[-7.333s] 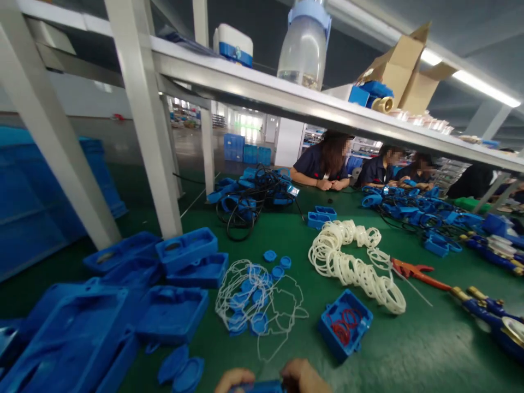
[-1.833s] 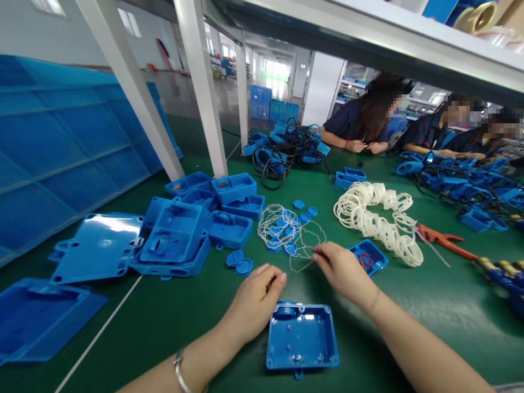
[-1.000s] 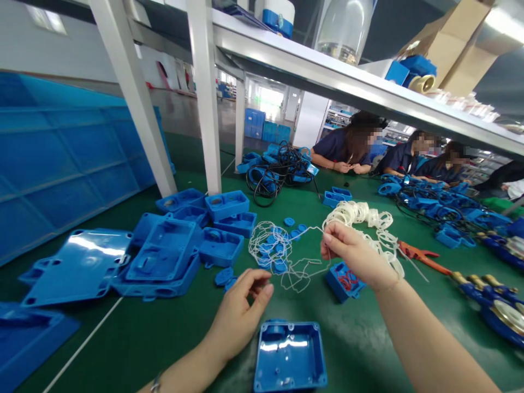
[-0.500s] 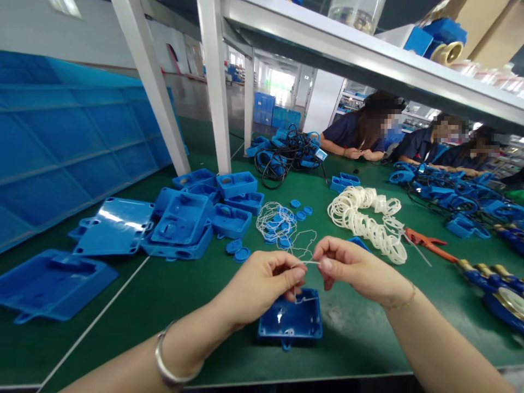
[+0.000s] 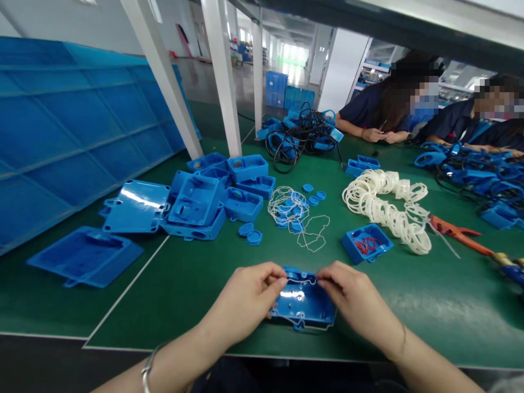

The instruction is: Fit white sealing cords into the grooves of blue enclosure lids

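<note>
On the green worktop [image 5: 196, 305], near its front edge, lies the open blue box [image 5: 309, 305], and at its far rim the left hand [image 5: 254, 292] and the right hand [image 5: 351, 289] have their fingers pinched on a thin white cord [image 5: 301, 281], which reaches also the near rim.

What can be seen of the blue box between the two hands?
The box is shallow, roughly rectangular and glossy, and looks like plastic. Small posts rise inside, and a tab juts from its near side. It sits open side up on the green table, close to the near edge. A thin white cord, pinched by the left hand and right hand, runs along its far and near sides. Whether fingers touch it is unclear.
</note>
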{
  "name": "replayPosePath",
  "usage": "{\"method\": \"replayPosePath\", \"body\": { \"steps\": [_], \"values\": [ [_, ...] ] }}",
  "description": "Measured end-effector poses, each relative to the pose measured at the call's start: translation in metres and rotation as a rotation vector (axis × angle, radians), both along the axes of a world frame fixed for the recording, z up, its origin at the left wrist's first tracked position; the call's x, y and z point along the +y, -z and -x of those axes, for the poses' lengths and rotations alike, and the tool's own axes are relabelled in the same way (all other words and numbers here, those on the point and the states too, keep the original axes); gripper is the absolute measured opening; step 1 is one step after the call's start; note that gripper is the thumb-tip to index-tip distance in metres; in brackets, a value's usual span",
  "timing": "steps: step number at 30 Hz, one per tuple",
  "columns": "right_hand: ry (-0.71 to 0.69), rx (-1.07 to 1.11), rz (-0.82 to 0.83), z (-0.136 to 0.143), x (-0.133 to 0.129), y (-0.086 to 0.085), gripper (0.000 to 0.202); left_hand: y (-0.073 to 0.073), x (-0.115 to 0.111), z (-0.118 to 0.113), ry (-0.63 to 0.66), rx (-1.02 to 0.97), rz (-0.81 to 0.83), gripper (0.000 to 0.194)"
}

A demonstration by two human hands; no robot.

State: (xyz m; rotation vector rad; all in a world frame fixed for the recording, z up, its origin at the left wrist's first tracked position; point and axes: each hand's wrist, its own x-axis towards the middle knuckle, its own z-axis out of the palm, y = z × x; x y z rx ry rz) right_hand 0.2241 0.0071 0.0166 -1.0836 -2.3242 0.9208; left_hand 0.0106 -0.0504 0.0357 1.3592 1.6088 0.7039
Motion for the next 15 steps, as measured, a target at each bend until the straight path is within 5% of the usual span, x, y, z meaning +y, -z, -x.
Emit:
{"method": "replayPosePath", "body": {
  "steps": [5, 15],
  "values": [
    [0.004, -0.049, -0.153, 0.010, 0.001, 0.006, 0.014, 0.001, 0.005, 0.000, -0.004, 0.325, -0.274, 0.014],
    [0.015, -0.088, -0.202, 0.015, 0.007, 0.015, 0.014, 0.017, 0.005, -0.001, -0.043, 0.379, -0.267, 0.012]
  ]
}}
